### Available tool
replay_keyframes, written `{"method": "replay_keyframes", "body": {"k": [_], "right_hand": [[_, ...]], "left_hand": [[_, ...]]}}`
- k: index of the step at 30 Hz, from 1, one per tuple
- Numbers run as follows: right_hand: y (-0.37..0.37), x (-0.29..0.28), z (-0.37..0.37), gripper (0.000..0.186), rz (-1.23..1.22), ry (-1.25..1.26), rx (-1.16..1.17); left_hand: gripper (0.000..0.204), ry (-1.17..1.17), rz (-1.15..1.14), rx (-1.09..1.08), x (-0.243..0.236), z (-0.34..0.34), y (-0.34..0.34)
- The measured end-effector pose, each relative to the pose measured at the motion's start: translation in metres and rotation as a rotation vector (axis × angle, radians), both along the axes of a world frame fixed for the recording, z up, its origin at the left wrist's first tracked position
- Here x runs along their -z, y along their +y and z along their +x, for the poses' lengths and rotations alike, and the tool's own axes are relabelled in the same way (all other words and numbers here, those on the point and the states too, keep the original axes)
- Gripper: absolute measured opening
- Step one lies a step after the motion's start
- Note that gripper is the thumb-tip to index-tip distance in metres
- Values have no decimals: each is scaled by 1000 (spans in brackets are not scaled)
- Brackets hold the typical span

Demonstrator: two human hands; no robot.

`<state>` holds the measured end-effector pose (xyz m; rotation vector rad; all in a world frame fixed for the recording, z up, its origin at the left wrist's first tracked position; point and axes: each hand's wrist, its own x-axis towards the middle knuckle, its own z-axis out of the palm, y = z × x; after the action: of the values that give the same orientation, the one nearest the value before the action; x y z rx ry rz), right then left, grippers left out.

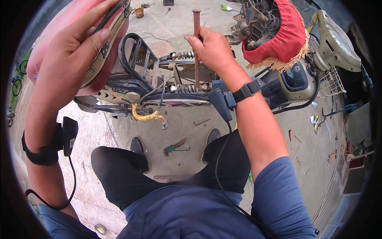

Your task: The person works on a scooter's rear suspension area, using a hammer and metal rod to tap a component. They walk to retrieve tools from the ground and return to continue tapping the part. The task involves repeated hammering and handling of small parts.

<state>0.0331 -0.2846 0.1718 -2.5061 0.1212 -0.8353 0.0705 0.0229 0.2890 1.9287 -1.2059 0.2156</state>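
Note:
My left hand (pixel 75 51) grips the upper edge of a tilted pink seat (pixel 43 44) with a metal plate and dark rim at upper left. My right hand (pixel 209 49) is closed on a rusty reddish metal bar (pixel 196 16), held upright, its lower end among two coil springs (pixel 184 88) in the open middle of the scooter frame (pixel 151 99). Left of the springs are a black tubular rack (pixel 141 55) and a frayed yellow-sleeved cable (pixel 147 116) hanging down. A red fringed cover (pixel 286 32) hangs at the right over bundled cables and the handlebar hardware.
Between my shoes lies a green hex key set (pixel 169 149). An orange screwdriver (pixel 291 137) and scattered tools lie on the concrete at right, near a wire basket (pixel 330 83) on the scooter. A rusty can (pixel 139 12) and green brush (pixel 226 7) sit beyond the frame.

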Motion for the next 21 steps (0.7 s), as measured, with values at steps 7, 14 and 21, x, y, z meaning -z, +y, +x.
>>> {"method": "replay_keyframes", "body": {"k": [7,14,21], "right_hand": [[2,-1,0,37,17,-7,-3],[3,1,-2,37,19,2,3],[9,-4,1,34,92,39,-6]], "left_hand": [[42,-16,-43,-49,-14,6,3],[45,-18,143,-74,-3,3,7],[46,7,257,-17,-10,-2,9]]}}
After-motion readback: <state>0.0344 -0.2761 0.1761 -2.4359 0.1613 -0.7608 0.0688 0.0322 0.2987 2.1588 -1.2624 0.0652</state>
